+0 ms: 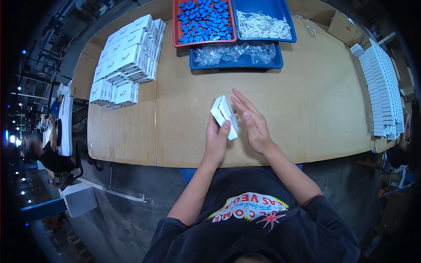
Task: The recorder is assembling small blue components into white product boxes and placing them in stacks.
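Observation:
A small white box (pixel 225 117) is held up above the near middle of the table, tilted, in my left hand (pixel 215 141). The thumb lies along the near side of the box, and the other fingers are mostly hidden behind it. Just right of the box, my right hand (pixel 256 129) is open with its fingers stretched out and nothing in it. A gap shows between its palm and the box. Whether the lid of the box is fully closed I cannot tell.
White boxes (pixel 125 57) are stacked at the left. At the back stand a red tray (pixel 176 26) of blue pieces, a blue tray (pixel 285 8) of white sticks and a blue tray (pixel 237 66) of clear plastic bags. More white boxes (pixel 381 92) line the cardboard-covered table's (pixel 272 94) right side.

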`<move>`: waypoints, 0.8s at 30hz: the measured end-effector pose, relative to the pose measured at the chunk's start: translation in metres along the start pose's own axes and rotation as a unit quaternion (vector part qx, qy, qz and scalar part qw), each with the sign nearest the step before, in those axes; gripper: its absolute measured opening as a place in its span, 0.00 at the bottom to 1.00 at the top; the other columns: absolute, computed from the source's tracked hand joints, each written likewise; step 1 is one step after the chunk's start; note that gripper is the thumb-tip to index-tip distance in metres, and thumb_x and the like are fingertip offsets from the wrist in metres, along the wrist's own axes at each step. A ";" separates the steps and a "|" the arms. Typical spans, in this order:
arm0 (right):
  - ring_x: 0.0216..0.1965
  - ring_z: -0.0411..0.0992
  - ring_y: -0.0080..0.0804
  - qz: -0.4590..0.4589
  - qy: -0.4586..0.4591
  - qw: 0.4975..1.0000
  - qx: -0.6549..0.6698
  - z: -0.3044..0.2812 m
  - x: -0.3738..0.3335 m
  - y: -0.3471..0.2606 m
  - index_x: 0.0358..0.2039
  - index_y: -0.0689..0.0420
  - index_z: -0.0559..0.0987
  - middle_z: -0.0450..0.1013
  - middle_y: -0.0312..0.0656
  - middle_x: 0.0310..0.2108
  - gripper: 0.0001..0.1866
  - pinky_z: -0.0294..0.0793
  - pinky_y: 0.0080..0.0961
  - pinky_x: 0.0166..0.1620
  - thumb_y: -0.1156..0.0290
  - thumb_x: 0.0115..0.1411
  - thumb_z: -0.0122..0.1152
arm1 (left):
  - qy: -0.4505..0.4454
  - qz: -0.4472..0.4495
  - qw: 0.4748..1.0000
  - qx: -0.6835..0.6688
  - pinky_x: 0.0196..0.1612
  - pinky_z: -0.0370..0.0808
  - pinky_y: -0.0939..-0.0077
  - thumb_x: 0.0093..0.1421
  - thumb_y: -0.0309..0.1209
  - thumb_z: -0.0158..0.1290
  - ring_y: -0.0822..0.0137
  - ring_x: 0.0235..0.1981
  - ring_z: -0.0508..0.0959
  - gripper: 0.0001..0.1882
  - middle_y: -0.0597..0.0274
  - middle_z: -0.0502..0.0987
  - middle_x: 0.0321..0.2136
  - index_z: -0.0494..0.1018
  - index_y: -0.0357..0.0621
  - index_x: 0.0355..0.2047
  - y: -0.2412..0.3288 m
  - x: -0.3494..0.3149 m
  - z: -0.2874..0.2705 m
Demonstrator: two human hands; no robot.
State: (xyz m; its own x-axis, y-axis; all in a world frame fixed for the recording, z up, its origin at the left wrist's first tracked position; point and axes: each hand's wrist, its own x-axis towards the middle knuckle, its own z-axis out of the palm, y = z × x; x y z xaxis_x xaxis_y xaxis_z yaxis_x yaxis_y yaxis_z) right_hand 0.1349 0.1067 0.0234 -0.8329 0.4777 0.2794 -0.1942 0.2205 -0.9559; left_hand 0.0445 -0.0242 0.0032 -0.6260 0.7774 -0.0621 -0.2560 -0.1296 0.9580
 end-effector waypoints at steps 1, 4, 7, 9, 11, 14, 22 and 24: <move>0.74 0.60 0.50 -0.015 -0.003 1.000 0.010 -0.002 -0.003 -0.004 0.68 0.65 0.71 0.63 0.56 0.72 0.26 0.63 0.41 0.71 0.66 0.74 0.52 | 0.023 -0.006 0.999 -0.040 0.66 0.68 0.65 0.74 0.49 0.50 0.61 0.62 0.72 0.40 0.52 0.69 0.62 0.50 0.36 0.75 0.005 0.000 0.003; 0.73 0.61 0.52 -0.113 -0.056 0.981 -0.146 -0.006 -0.017 0.001 0.65 0.65 0.74 0.65 0.56 0.70 0.28 0.66 0.42 0.70 0.74 0.64 0.60 | 0.090 -0.019 0.994 -0.053 0.64 0.69 0.68 0.78 0.54 0.39 0.64 0.58 0.74 0.35 0.55 0.72 0.58 0.57 0.38 0.72 0.006 -0.003 0.009; 0.68 0.68 0.54 -0.161 -0.044 0.969 -0.182 -0.003 -0.019 0.007 0.62 0.66 0.76 0.71 0.56 0.66 0.30 0.71 0.43 0.67 0.76 0.58 0.64 | 0.076 -0.060 0.994 -0.050 0.58 0.75 0.67 0.77 0.57 0.36 0.67 0.56 0.76 0.36 0.56 0.75 0.56 0.62 0.38 0.68 0.000 -0.008 0.008; 0.66 0.71 0.53 -0.175 -0.042 0.963 -0.199 -0.002 -0.023 0.008 0.62 0.66 0.76 0.72 0.56 0.64 0.29 0.72 0.43 0.66 0.76 0.58 0.64 | 0.089 -0.075 0.990 -0.079 0.59 0.71 0.70 0.79 0.50 0.37 0.69 0.54 0.74 0.29 0.58 0.73 0.55 0.60 0.42 0.69 0.000 -0.011 0.010; 0.62 0.75 0.53 -0.204 -0.019 0.955 -0.214 0.002 -0.025 0.008 0.61 0.68 0.76 0.74 0.58 0.62 0.28 0.77 0.41 0.63 0.75 0.59 0.64 | 0.099 -0.064 0.990 -0.079 0.57 0.71 0.71 0.79 0.50 0.37 0.70 0.52 0.74 0.28 0.58 0.73 0.53 0.62 0.42 0.68 0.003 -0.014 0.019; 0.59 0.77 0.53 -0.211 -0.017 0.950 -0.231 0.001 -0.027 0.010 0.61 0.69 0.75 0.75 0.59 0.61 0.28 0.79 0.38 0.60 0.75 0.60 0.64 | 0.113 -0.050 0.989 -0.077 0.54 0.72 0.72 0.80 0.49 0.37 0.72 0.48 0.74 0.26 0.61 0.73 0.48 0.64 0.42 0.65 0.016 -0.017 0.029; 0.51 0.82 0.53 -0.214 0.006 0.942 -0.259 0.013 -0.040 0.016 0.65 0.69 0.71 0.75 0.60 0.59 0.26 0.84 0.36 0.49 0.74 0.68 0.58 | 0.136 -0.031 0.990 -0.017 0.43 0.71 0.76 0.80 0.47 0.38 0.74 0.39 0.71 0.23 0.66 0.73 0.38 0.70 0.40 0.54 0.010 -0.018 0.029; 0.51 0.82 0.53 -0.214 0.006 0.937 -0.276 0.014 -0.040 0.018 0.65 0.70 0.71 0.75 0.61 0.59 0.26 0.84 0.37 0.50 0.74 0.68 0.57 | 0.142 -0.061 0.988 -0.011 0.43 0.70 0.76 0.80 0.47 0.38 0.74 0.38 0.71 0.22 0.66 0.73 0.35 0.71 0.40 0.51 0.008 -0.017 0.027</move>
State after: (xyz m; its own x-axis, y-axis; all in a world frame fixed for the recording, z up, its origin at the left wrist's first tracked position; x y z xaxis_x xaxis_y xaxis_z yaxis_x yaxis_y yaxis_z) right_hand 0.1578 0.0792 -0.0061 -0.7334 0.2539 0.6306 -0.2087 0.7987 -0.5643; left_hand 0.0726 -0.0216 0.0190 -0.7702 0.5846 -0.2549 -0.3562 -0.0627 0.9323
